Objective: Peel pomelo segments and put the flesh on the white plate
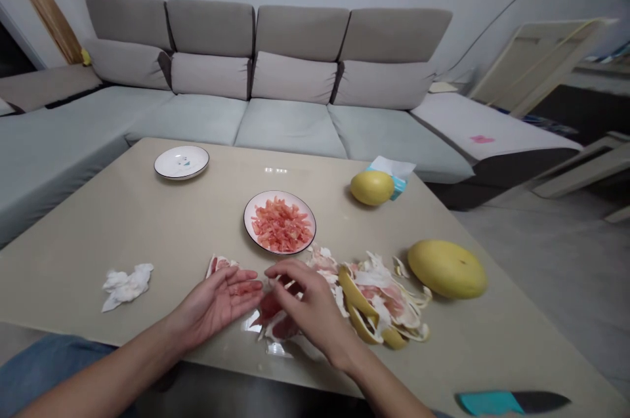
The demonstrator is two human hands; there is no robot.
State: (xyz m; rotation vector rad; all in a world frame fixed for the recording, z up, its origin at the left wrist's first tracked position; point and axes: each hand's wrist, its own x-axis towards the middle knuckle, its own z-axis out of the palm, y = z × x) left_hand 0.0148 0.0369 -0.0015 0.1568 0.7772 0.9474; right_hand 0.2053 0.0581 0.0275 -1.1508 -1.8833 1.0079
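My left hand [221, 303] is palm up with fingers stretched out, and small bits of red pomelo flesh [245, 288] lie on its fingers. Beside its fingertips, my right hand [308, 303] has bent fingers, thumb and forefinger slightly apart; nothing clearly shows between them. Under and behind the right hand are pomelo segments [283, 326], partly hidden. Another pomelo piece [220, 264] lies behind the left hand. Beyond both hands, a dark-rimmed white plate [249, 224] holds a heap of peeled pomelo flesh [281, 224]. Right of my right hand is a pile of peel and pith [378, 300].
Two whole yellow pomelos, one near [447, 268] and one farther [373, 188] by a tissue pack [399, 185], stand at right. A knife [512, 401] lies at the front right edge. Crumpled tissue [128, 285] and another plate [181, 162] are left. A sofa [290, 119] stands behind the table [197, 208].
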